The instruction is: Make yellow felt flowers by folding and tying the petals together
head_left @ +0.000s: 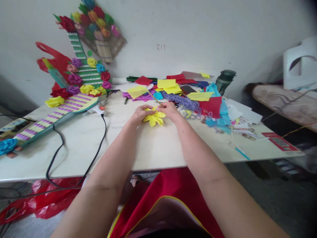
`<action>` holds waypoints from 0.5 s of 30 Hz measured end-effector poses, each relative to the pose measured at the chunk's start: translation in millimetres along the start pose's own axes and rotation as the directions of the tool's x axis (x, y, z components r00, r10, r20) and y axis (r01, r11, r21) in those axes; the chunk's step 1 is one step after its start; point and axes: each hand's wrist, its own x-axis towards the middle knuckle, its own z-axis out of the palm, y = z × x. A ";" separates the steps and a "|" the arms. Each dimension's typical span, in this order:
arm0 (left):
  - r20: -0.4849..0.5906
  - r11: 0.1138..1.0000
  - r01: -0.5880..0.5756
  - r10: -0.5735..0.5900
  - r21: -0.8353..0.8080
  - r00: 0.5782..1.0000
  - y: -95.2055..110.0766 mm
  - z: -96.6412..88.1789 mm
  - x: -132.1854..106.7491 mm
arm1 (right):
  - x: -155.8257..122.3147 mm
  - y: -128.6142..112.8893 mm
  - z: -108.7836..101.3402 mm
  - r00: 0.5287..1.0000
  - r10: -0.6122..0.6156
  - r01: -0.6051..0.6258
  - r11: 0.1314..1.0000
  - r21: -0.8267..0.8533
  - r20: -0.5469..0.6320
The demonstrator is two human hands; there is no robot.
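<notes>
At the middle of the table (158, 145), just on the near side of the yarn (182, 100), a yellow flower (155, 119) is held low over the tabletop; whether it is also rested there cannot be told. Its left edge is pinched by the fingers of the left hand (140, 114). Its right side is met by the right hand (171, 111), in whose closed fingers a thin stick (158, 100) is gripped, slanted toward the far left; whether the flower itself is clasped by those fingers or only touched cannot be made out. By its look, it is taken to be made of thin paper, so hardly any weight should be felt, and a soft, dry handling with little slipping is to be expected. Its petals would probably be creased or torn by a firm squeeze or by a pull at the tips; it is best taken lightly at the centre or base, where more stiffness can be expected. The petals are coloured a bright yellow, pointed at the ends and spread outward like a star, several being aimed at the near edge. Its far part is partly covered by the fingers. A similar yellow is shown by the sheets (169, 85) laid at the far side.
</notes>
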 end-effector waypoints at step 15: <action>0.008 0.999 0.036 -0.035 -0.033 0.999 -5.4 0.3 4.2 | 2.7 2.6 -5.4 0.999 -0.046 0.049 0.979 -0.197 0.020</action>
